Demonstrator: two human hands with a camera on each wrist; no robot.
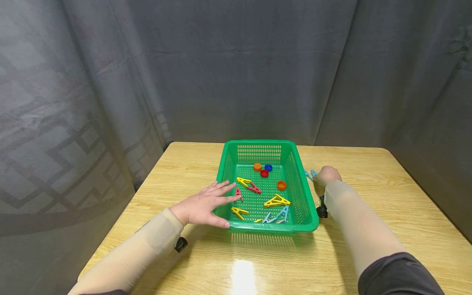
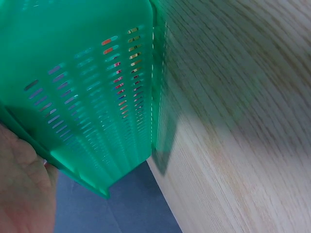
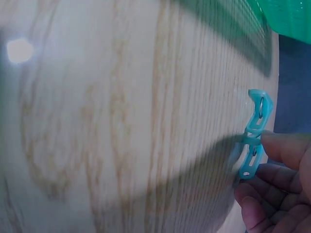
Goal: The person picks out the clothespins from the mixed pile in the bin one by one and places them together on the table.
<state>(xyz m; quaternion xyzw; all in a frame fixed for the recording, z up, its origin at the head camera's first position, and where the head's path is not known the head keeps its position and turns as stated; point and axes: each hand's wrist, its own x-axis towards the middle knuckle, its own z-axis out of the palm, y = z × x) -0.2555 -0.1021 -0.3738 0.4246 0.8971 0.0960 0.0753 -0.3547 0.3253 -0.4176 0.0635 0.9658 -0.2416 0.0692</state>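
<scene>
My left hand (image 1: 208, 204) rests on the left rim of a green plastic basket (image 1: 265, 228), fingers spread and straight over its edge. In the left wrist view, part of that hand shows beside the slotted basket wall (image 2: 73, 141). To the basket's right, my right hand (image 1: 329, 176) pinches a light-blue clothespin (image 1: 310, 175) low over the table. The right wrist view shows the thumb against the middle of this clothespin (image 3: 252, 138), with the other fingers curled behind it. Inside the basket lie yellow clothespins (image 1: 277, 200), red clothespins (image 1: 253, 188) and light-blue clothespins (image 1: 284, 212).
Several bottle caps lie toward the basket's far end: an orange cap (image 1: 257, 166), a blue cap (image 1: 268, 167), a red cap (image 1: 264, 173) and another orange cap (image 1: 282, 185). The wooden table (image 1: 380, 196) extends on both sides. Grey curtains (image 1: 236, 82) hang behind it.
</scene>
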